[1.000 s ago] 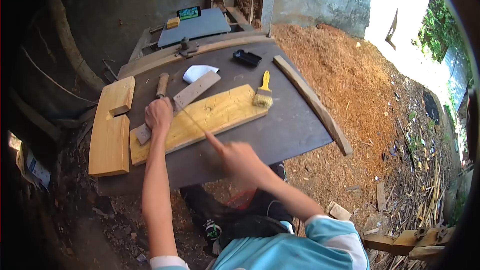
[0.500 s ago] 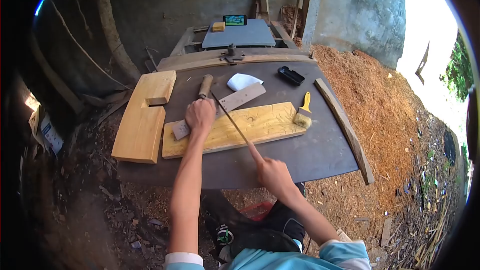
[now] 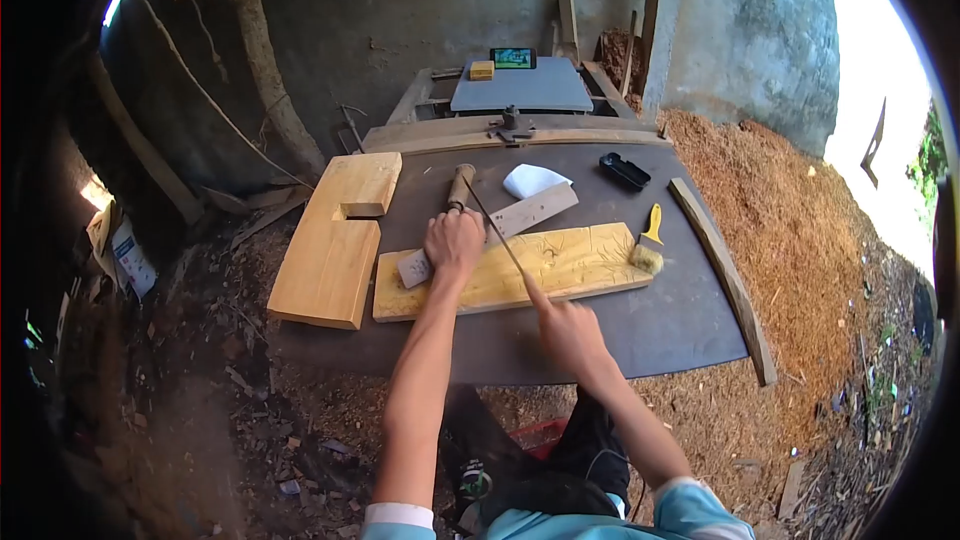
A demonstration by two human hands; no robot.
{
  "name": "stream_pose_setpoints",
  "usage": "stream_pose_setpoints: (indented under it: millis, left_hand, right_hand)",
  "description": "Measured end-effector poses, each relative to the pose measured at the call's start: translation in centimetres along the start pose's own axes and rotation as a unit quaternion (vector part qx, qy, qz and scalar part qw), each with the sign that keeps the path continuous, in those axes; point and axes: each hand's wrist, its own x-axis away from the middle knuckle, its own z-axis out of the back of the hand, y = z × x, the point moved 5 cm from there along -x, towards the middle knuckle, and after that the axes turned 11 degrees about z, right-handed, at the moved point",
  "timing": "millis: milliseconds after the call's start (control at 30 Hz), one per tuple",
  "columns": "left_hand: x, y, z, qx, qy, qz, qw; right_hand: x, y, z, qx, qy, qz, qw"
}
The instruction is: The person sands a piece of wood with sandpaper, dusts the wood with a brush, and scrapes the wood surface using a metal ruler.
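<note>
My left hand [image 3: 455, 241] is closed around the lower part of a tool whose round wooden handle [image 3: 462, 186] points away from me. It rests over a thin grey-brown board [image 3: 535, 210], which lies slantwise across a thick yellow plank [image 3: 590, 255]. My right hand [image 3: 572, 332] grips a thin dark rod [image 3: 496, 231], its index finger stretched along it. The rod slants up and left over both boards, its far end beside the wooden handle. What my left fingers cover of the tool is hidden.
A notched wood block [image 3: 325, 265] lies left on the dark table [image 3: 660, 325]. Right are a yellow-handled brush [image 3: 650, 240], a black case [image 3: 624, 171] and a wood strip [image 3: 722, 280]. A white cloth [image 3: 533, 180] lies behind. A phone [image 3: 513, 58] stands farther back.
The view has turned left, so the table appears farther right. The rod and right hand have shifted slightly against the boards; both hands keep their grips.
</note>
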Motion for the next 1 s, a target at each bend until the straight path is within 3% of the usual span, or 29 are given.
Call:
stream_pose_setpoints:
  millis: [100,167,267,400,567,667,733,767,800,867,1000]
  left_hand:
    - [-0.7,0.3,0.1,0.009,0.049,-0.019,0.999]
    - [-1.2,0.9,0.9,0.016,0.021,-0.010,1.000]
    - [0.3,0.0,0.3,0.008,-0.006,0.010,1.000]
    - [0.2,0.7,0.7,-0.001,0.053,-0.011,0.999]
    - [-0.1,0.8,0.5,-0.012,0.077,-0.043,0.996]
    - [-0.4,0.7,0.5,-0.002,0.040,-0.002,0.999]
    - [-0.2,0.3,0.4,-0.006,-0.028,0.044,0.999]
    - [-1.1,0.4,0.4,-0.002,-0.053,0.067,0.996]
    - [-1.6,0.7,0.8,0.002,-0.010,0.038,0.999]
    - [-0.4,0.7,0.6,0.003,0.057,-0.017,0.998]
    - [-0.5,0.4,0.4,0.006,0.036,-0.018,0.999]
  right_hand:
    - [-7.2,1.7,-3.3,-0.013,0.036,-0.003,0.999]
    - [-8.1,2.1,-3.5,0.016,0.050,0.000,0.999]
    - [-0.4,0.7,-2.3,-0.030,0.001,-0.020,0.999]
    - [2.6,-0.1,-0.1,-0.010,-0.040,-0.020,0.999]
    - [-8.7,2.5,-3.6,-0.026,0.058,-0.003,0.998]
    - [-6.7,2.2,-3.9,0.002,0.015,-0.001,1.000]
    - [-0.7,0.9,-0.8,-0.006,0.046,0.011,0.999]
    - [1.7,0.7,0.1,-0.026,0.005,-0.018,0.999]
    - [3.2,0.5,0.3,-0.046,-0.043,-0.049,0.997]
    - [0.8,0.6,0.6,-0.014,-0.022,-0.034,0.999]
    - [-8.2,1.9,-2.9,-0.017,0.025,-0.013,0.999]
